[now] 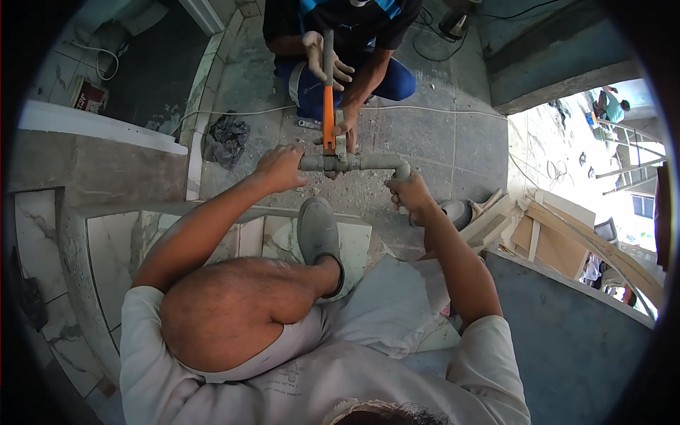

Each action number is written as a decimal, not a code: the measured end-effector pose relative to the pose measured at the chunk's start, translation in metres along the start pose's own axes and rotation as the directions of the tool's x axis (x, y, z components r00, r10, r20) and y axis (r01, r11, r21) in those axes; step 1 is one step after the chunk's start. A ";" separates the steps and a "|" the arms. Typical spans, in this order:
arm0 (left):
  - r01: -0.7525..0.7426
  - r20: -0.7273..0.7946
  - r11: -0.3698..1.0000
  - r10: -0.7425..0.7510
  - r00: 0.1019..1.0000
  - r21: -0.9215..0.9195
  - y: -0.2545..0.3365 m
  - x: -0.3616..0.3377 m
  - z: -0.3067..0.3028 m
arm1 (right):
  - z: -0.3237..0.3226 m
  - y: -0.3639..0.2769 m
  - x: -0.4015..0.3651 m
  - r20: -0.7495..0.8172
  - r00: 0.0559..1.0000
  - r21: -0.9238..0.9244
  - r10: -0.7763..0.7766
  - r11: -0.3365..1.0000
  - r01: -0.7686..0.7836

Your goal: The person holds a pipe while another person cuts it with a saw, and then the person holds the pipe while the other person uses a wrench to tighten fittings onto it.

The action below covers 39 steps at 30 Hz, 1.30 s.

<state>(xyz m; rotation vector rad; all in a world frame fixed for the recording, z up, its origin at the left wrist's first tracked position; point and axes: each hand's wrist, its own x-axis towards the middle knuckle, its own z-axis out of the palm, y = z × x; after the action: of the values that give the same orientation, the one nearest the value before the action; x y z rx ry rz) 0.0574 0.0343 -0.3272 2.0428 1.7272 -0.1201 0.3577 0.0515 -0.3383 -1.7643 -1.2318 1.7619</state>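
A grey pipe [380, 162] with fittings lies crosswise in front of me, held at both ends. My left hand [281, 168] is closed around its left end. My right hand [411, 196] grips the short leg below the elbow [402, 170] at the right. Between them, the jaw end of an orange wrench [329, 113] meets the middle fitting [331, 164]. Its handle points up and away, ending in a long grey section. A co-worker crouches opposite, one hand [320, 57] beside the handle and the other [347, 127] near the fitting.
A cable [439, 108] crosses the dusty, debris-strewn floor behind the pipe. A crumpled black bag [227, 138] lies at left. Wooden boards [559, 234] lean at right, and a power tool [455, 25] sits at the back. My foot [319, 230] is just below the pipe.
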 end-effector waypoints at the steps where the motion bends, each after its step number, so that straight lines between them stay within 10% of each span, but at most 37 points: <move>1: -0.002 -0.002 1.000 0.002 1.000 0.000 0.000 0.000 0.000 | -0.001 -0.003 -0.001 0.014 1.000 0.021 0.022 1.000 -0.022; 39: 0.003 -0.002 0.998 -0.003 1.000 -0.066 -0.003 0.009 -0.003 | -0.005 -0.001 0.014 -0.004 0.997 -0.006 0.077 0.997 -0.077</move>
<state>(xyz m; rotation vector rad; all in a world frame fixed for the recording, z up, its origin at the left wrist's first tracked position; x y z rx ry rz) 0.0557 0.0447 -0.3283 1.9938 1.7122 -0.0611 0.3603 0.0641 -0.3454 -1.8409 -1.1839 1.7979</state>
